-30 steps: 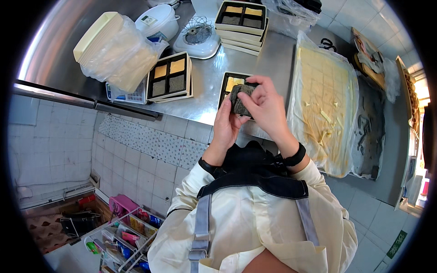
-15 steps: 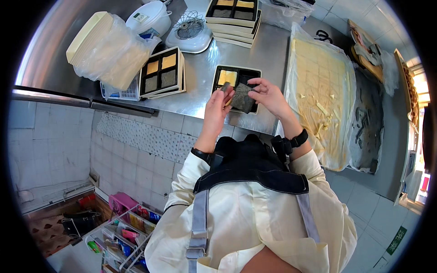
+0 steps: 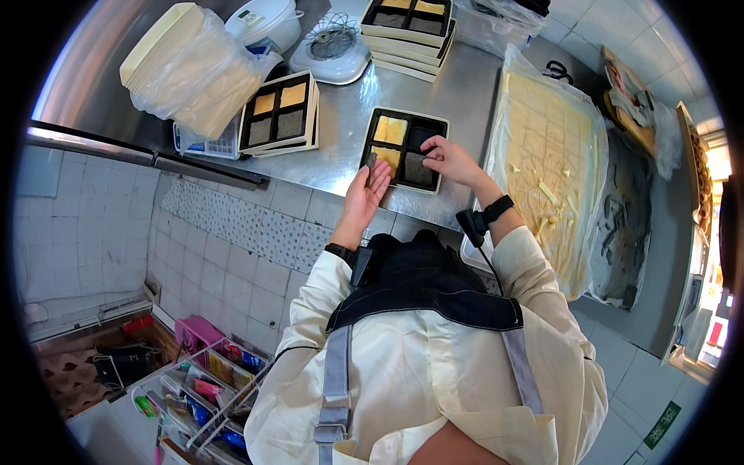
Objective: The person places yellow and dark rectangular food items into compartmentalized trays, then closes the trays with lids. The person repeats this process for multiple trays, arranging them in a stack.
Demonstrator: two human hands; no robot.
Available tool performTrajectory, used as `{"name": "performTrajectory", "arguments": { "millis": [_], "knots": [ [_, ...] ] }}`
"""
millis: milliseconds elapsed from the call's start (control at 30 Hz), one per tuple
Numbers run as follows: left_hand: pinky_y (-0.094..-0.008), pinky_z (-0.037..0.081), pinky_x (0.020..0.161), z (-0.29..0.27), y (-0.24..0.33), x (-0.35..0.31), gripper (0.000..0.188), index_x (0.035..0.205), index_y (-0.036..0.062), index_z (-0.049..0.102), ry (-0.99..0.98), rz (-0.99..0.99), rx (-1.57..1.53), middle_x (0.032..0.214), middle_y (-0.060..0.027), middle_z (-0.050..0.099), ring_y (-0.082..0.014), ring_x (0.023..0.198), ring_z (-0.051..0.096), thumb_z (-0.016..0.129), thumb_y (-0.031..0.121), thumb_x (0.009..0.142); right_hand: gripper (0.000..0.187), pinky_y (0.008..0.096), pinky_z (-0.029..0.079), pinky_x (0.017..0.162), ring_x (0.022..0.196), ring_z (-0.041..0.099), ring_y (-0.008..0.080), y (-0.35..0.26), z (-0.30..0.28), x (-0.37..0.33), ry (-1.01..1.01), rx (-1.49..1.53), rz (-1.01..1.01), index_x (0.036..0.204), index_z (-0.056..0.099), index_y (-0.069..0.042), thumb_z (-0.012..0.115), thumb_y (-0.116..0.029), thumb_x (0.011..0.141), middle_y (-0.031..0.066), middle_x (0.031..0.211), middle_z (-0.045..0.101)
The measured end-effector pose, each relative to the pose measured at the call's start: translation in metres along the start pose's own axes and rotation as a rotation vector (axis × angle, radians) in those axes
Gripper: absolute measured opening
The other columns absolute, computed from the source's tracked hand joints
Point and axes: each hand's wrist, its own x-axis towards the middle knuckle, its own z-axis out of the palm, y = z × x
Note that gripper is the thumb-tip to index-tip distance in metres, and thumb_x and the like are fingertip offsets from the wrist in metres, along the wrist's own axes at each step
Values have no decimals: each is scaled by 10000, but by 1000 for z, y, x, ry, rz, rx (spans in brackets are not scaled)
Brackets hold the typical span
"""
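Observation:
On the steel table in front of me is a cream-rimmed box [image 3: 445,155] with a black insert of four compartments. Yellow cake squares [image 3: 390,130] fill its two left compartments. A dark grey cake square [image 3: 419,170] lies in the near right one, and the far right one looks dark and bare. My left hand [image 3: 366,198] is palm up over the near left corner, holding a small dark grey cake piece [image 3: 371,162] by the thumb. My right hand [image 3: 452,161] hovers above the right side by the grey square, thumb and forefinger apart with nothing visible between them.
Filled boxes stand stacked at left [image 3: 313,116] and at the back [image 3: 403,50]. A white scale with a wire whisk [image 3: 332,58] and bagged cream trays [image 3: 194,77] are behind. To the right lie a yellow cake sheet [image 3: 535,132] with scraps and a dark tray [image 3: 620,209].
The grey square held between both hands now lies in the near right compartment. My right fingers have come off it, and my left hand has turned palm up and drawn slightly left.

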Motion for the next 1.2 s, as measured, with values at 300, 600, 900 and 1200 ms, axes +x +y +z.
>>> {"name": "performTrajectory", "arguments": {
  "millis": [300, 600, 900, 1200],
  "knots": [
    [-345, 356, 1068, -3, -8, -1, 381, 1273, -26, 451, 16, 74, 21, 1312, -128, 499, -231, 1260, 447, 430, 214, 978, 178, 384, 415, 796, 897, 536, 241, -12, 19, -17, 251, -984, -327, 911, 621, -83, 634, -130, 740, 78, 869, 531],
    [-350, 355, 1067, -1, -14, 1, 344, 1234, -17, 479, 34, 86, -1, 1271, -115, 529, -229, 1247, 458, 446, 204, 972, 197, 341, 424, 809, 894, 540, 224, -14, 32, -21, 355, -1080, -584, 944, 617, -65, 563, -115, 760, 58, 885, 539],
    [-354, 347, 1070, 1, -16, -2, 339, 1230, -5, 480, 53, 108, 29, 1257, -107, 538, -229, 1240, 463, 447, 214, 973, 288, 355, 437, 865, 995, 561, 243, 1, 32, -23, 266, -969, -558, 1063, 596, -50, 564, -79, 778, 77, 1046, 596],
    [-326, 367, 1023, -3, -16, 2, 338, 1235, 32, 499, 8, 108, 83, 1239, -67, 553, -188, 1191, 485, 455, 241, 973, 346, 371, 448, 871, 1007, 572, 265, -5, 36, -16, 280, -753, -568, 1113, 568, -28, 535, -12, 770, 113, 1068, 620]
  ]
}}
